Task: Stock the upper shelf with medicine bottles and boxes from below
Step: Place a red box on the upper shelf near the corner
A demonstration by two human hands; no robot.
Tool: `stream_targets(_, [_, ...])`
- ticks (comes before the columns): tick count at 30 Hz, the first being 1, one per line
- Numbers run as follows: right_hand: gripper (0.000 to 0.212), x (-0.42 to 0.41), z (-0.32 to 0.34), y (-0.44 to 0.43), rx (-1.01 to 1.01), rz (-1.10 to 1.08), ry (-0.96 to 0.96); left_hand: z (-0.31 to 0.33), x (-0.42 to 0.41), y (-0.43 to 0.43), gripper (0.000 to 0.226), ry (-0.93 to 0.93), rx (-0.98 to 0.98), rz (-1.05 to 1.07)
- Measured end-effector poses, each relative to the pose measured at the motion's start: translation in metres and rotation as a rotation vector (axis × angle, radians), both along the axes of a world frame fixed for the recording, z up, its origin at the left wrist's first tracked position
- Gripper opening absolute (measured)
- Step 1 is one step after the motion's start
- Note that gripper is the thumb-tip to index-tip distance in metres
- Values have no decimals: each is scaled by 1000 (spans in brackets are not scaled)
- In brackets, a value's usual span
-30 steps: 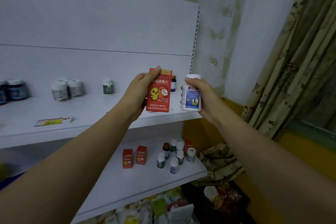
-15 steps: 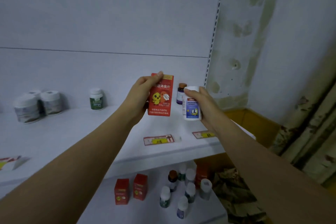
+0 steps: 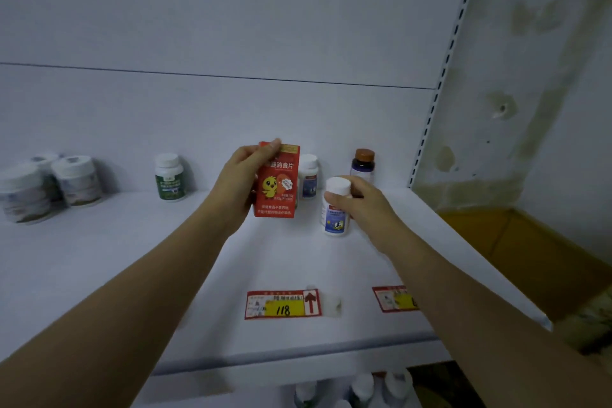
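Note:
My left hand grips a red medicine box with a yellow chick on it, held upright above the white upper shelf. My right hand holds a white bottle with a blue label, low over the shelf near its right end; whether its base touches the shelf I cannot tell. Behind them by the back panel stand a white bottle and a dark bottle with a brown cap. Caps of several bottles on the lower shelf show at the bottom edge.
A green-labelled bottle and several white jars stand at the back left of the upper shelf. Two red and yellow price tags lie near its front edge. A perforated upright and stained wall bound the right side.
Both hands have moved forward over the upper shelf with the box and bottle, and the view has risen and closed in, leaving most of the lower shelf out of sight.

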State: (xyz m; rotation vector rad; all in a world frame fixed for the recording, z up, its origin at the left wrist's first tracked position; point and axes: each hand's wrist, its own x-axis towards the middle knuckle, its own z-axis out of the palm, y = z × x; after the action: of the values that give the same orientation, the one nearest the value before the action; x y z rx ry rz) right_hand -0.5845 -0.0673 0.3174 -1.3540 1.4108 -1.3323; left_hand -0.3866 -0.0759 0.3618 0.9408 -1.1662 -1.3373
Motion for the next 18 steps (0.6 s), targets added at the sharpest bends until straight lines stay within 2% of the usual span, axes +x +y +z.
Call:
stream_targets(3, [35, 0, -7, -20, -22, -17, 27, -2, 4, -12, 44, 2, 17, 48])
stream_targets(8, [39, 7, -8, -48, -39, -34, 67, -9, 11, -27, 26, 2, 34, 98])
stream_targets(14, [44, 16, -5, -68, -47, -63, 254, -16, 17, -37, 28, 2, 45, 119])
stream_targets(18, [47, 20, -4, -71, -63, -97, 298, -17, 19, -41, 34, -5, 41, 115])
